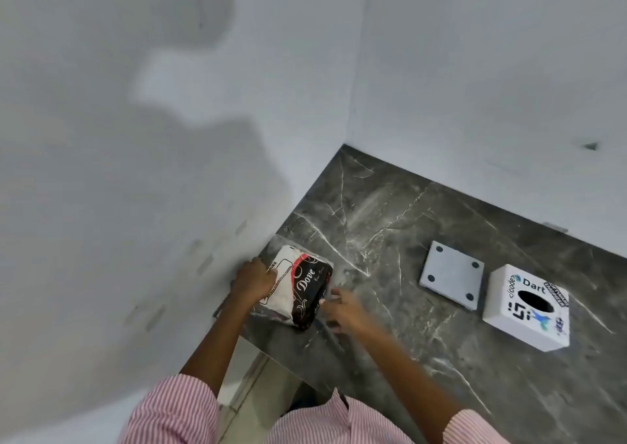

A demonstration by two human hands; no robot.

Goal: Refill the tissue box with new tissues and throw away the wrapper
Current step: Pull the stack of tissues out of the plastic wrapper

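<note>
At counter corner [390, 206] — left hand [252, 280] clasps tissue pack [298, 287] | right hand [342, 309] blurred, grip unclear | tissue box [526, 311], base plate [451, 274] apart

1. The person wears a shirt [190, 413] with thin pink and white stripes.
2. Both sleeves are rolled up, far back from each grip.
3. Both arms are bare below the sleeves.
4. Both hands are bare.
</note>
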